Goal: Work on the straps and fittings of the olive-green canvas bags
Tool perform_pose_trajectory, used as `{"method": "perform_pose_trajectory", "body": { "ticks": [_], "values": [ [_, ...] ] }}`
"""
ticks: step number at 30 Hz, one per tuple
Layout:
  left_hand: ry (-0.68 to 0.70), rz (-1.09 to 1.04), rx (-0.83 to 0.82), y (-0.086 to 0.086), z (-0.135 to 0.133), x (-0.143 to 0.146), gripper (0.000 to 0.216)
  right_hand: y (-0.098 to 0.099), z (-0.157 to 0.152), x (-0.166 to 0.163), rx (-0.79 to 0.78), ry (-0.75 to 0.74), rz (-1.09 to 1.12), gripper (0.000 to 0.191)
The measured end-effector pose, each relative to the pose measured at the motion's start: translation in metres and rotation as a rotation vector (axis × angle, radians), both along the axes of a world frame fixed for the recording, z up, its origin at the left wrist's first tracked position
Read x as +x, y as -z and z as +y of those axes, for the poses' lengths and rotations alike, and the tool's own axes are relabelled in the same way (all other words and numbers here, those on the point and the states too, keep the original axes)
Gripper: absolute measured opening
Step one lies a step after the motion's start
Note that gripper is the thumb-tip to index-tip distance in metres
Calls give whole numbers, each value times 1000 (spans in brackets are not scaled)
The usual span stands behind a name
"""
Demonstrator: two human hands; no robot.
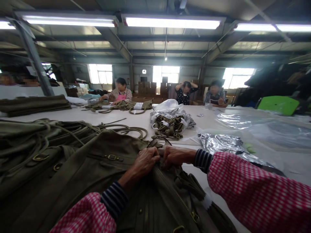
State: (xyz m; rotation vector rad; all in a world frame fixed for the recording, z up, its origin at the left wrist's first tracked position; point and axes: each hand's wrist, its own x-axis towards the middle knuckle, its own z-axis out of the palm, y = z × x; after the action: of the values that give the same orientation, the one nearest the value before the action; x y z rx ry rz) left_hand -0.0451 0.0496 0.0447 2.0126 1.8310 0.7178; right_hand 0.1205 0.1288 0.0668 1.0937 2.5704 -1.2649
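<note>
An olive-green bag (pixel 104 174) with a small buckle (pixel 112 157) and a metal zipper (pixel 176 191) lies in front of me. My left hand (pixel 145 159) is closed on the fabric at the bag's upper edge. Right beside it, my right hand (pixel 175 156) has its fingers curled round the same edge, close to the zipper's upper end. My fingertips are partly hidden in the folds. A strap bundle (pixel 191 186) with a white wrap lies on the bag's right side, below my right hand.
More olive bags and cords (pixel 46 136) are heaped on the left. Ahead on the white table (pixel 136 119) sits a plastic bag of straps (pixel 170 124). Silver packaging (pixel 221 142) lies to the right. Across the table, one person (pixel 120 92) handles olive pieces; two others sit nearby.
</note>
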Motion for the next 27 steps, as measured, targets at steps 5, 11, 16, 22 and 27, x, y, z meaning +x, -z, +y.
{"method": "perform_pose_trajectory", "body": {
  "ticks": [5,11,16,22,27],
  "values": [
    [78,-11,-3,0,2,-5,13,2,1,-2,-2,9,-10,19],
    [141,5,-13,7,6,-9,26,2,0,-4,18,39,-29,20],
    [51,121,19,8,-2,1,27,4,-5,1,47,25,1,19],
    [42,211,22,2,-5,4,28,5,-10,9,92,17,58,19],
    [45,147,43,2,-1,1,21,5,-13,11,133,34,69,22]
  ]
}}
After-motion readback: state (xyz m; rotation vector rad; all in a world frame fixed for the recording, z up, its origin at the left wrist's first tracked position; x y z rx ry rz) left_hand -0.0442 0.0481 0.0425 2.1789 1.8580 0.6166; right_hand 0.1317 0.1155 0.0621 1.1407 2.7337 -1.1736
